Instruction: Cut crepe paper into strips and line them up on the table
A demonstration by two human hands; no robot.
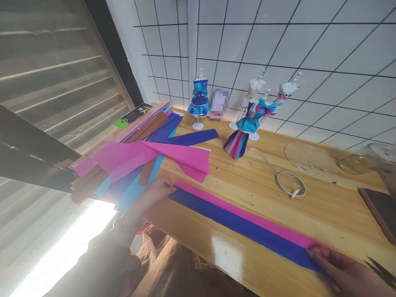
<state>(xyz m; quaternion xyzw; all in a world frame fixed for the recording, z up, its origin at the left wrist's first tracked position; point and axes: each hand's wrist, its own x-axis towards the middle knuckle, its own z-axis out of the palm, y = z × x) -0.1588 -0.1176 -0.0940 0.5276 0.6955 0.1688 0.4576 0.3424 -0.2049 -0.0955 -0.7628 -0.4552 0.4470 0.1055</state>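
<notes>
Two long crepe paper strips lie side by side along the table: a pink strip point(247, 210) on the far side and a dark blue strip point(241, 227) nearer me. My left hand point(159, 192) pinches their left end between thumb and fingers. At the right end, my right hand point(337, 264) has its thumb and fingers closed on the strips. Dark scissors blades point(380, 270) show just beside my right hand; whether that hand also holds them I cannot tell. A loose heap of crepe paper with a pink sheet point(182, 156) on top lies beyond my left hand.
Small dress forms stand at the back, one in a blue dress point(199, 101), another in a striped gown point(247, 123). A tape roll point(291, 184), a clear plastic dish point(309, 159) and a dark flat object point(379, 212) lie to the right on the wooden table point(198, 243).
</notes>
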